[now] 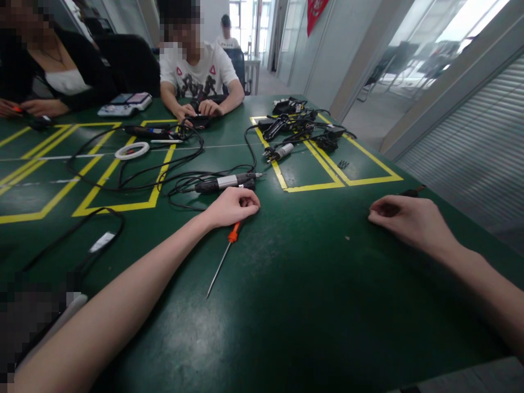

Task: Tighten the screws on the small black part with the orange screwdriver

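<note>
My left hand (234,207) rests on the green table with its fingers curled around the handle of a screwdriver (233,234). The orange collar and thin metal shaft stick out below the hand, the tip toward me; most of the handle is hidden. Just behind this hand lies a grey and black electric screwdriver (227,181) with its cable. Further right, my right hand (409,219) is closed, thumb against fingers. A dark slim thing with a brownish end (413,192) shows behind its knuckles; what it is stays hidden.
Tangled black cables and tools (292,125) lie at the back right, within yellow tape outlines (315,186). A white tape roll (132,150) and looped cable are at left. Across the table (286,305), a person in a white shirt (200,71) handles a dark object; another sits left.
</note>
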`<action>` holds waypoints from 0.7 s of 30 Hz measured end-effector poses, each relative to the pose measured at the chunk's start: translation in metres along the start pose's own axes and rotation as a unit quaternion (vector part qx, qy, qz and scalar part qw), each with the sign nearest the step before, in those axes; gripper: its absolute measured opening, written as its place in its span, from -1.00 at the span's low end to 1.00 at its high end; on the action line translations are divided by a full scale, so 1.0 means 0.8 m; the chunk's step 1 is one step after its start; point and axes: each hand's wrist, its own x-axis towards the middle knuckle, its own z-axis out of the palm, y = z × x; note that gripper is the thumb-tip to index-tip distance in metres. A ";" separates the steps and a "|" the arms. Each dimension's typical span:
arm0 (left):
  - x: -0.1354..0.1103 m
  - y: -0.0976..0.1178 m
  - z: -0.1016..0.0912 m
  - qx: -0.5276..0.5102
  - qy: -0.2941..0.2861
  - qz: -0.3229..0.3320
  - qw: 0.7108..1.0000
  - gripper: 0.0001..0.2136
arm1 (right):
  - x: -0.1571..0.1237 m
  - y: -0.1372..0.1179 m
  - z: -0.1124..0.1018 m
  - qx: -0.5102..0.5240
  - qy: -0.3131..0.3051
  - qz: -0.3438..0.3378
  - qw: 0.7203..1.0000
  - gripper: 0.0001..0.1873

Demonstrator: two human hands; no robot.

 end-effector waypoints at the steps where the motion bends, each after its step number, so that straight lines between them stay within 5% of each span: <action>1: 0.000 0.000 0.000 -0.001 0.000 0.000 1.000 -0.84 | -0.001 0.002 -0.001 0.015 0.001 0.005 1.000 -0.72; 21: 0.000 0.000 -0.001 -0.001 0.002 -0.001 1.000 -0.85 | -0.034 0.022 -0.010 0.088 -0.033 0.041 0.995 -0.63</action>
